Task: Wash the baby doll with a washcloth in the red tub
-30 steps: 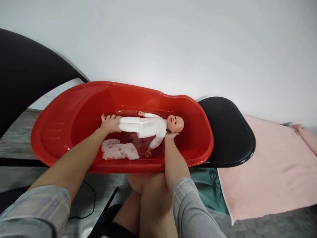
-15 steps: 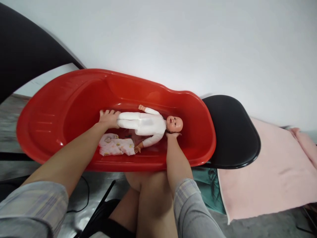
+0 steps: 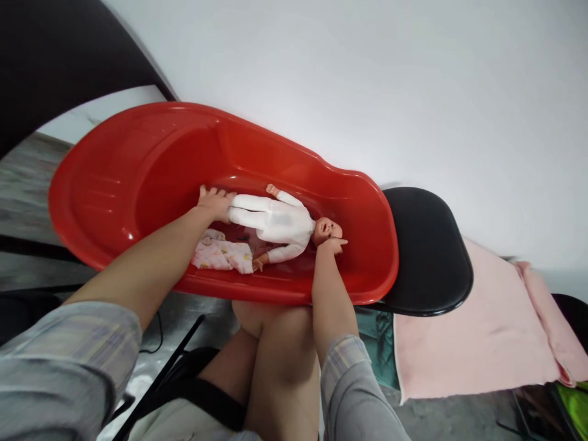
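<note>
- The tub (image 3: 114, 177) is glossy red.
- The doll (image 3: 275, 223) wears a plain white suit.
- The small cloth (image 3: 220, 256) is pale pink with yellowish printed figures.
- The stool seat (image 3: 427, 251) is black.
- The towel (image 3: 468, 331) is plain pink.
- Both sleeves (image 3: 68, 361) are pale grey plaid.

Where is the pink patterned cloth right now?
In the head view, the pink patterned cloth lies on the floor of the red tub, near its front wall, just below the doll's legs and beside the left forearm.
</note>
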Demonstrator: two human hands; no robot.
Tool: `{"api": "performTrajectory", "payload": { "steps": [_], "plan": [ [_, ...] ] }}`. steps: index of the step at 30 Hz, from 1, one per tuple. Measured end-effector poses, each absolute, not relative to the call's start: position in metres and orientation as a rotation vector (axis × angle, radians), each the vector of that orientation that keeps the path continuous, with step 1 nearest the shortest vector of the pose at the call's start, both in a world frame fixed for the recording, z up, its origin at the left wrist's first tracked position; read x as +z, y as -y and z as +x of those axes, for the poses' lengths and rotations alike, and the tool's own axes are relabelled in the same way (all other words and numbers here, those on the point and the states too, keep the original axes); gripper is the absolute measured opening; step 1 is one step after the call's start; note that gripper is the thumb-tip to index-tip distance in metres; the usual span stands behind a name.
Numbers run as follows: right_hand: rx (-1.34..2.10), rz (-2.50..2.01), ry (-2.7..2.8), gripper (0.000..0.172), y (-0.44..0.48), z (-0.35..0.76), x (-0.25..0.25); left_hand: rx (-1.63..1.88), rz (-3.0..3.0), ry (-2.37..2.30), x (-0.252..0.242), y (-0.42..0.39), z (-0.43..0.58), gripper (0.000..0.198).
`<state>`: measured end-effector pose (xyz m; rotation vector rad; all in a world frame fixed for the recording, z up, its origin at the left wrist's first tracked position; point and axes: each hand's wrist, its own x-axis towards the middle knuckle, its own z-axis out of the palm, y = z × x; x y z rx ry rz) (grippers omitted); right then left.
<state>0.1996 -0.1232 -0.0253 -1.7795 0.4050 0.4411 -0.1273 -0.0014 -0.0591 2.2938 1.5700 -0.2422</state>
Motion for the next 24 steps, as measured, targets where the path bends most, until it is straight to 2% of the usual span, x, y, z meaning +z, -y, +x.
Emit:
{"api": "performTrajectory", "payload": {
  "steps": [3, 6, 8, 11, 16, 19, 20, 22, 24],
  "plan": [
    [0.180, -1.808, -0.298, 0.048, 0.125, 0.193, -0.004, -0.223, 2.316, -1.552, -0.059, -0.001, -0.123, 0.119],
    [0.077, -1.500, 0.067, 0.035, 0.117, 0.185, 0.028, -0.192, 2.298, -1.544, -0.058, -0.005, -0.119, 0.120],
    [0.232, -1.250, 0.318, 0.027, 0.107, 0.173, 0.045, -0.118, 2.246, -1.534, -0.059, -0.007, -0.117, 0.116],
    [0.662, -1.179, 0.822, 0.021, 0.096, 0.131, 0.043, -0.044, 2.192, -1.541, -0.062, -0.008, -0.115, 0.110],
    [1.340, -1.268, 1.941, 0.040, 0.111, 0.033, -0.011, -0.213, 2.248, -1.599, -0.067, -0.008, -0.117, 0.102],
    [1.461, -1.302, 2.435, 0.087, 0.118, 0.002, -0.028, -0.314, 2.301, -1.622, -0.066, -0.010, -0.120, 0.103],
    [1.466, -1.317, 2.535, 0.097, 0.117, -0.003, -0.030, -0.333, 2.311, -1.635, -0.066, -0.011, -0.120, 0.104],
    [1.523, -1.368, 2.579, 0.102, 0.113, -0.008, -0.036, -0.350, 2.309, -1.659, -0.064, -0.012, -0.120, 0.105],
    [1.619, -1.401, 2.444, 0.087, 0.110, -0.012, -0.046, -0.348, 2.288, -1.664, -0.062, -0.011, -0.120, 0.107]
  ]
}}
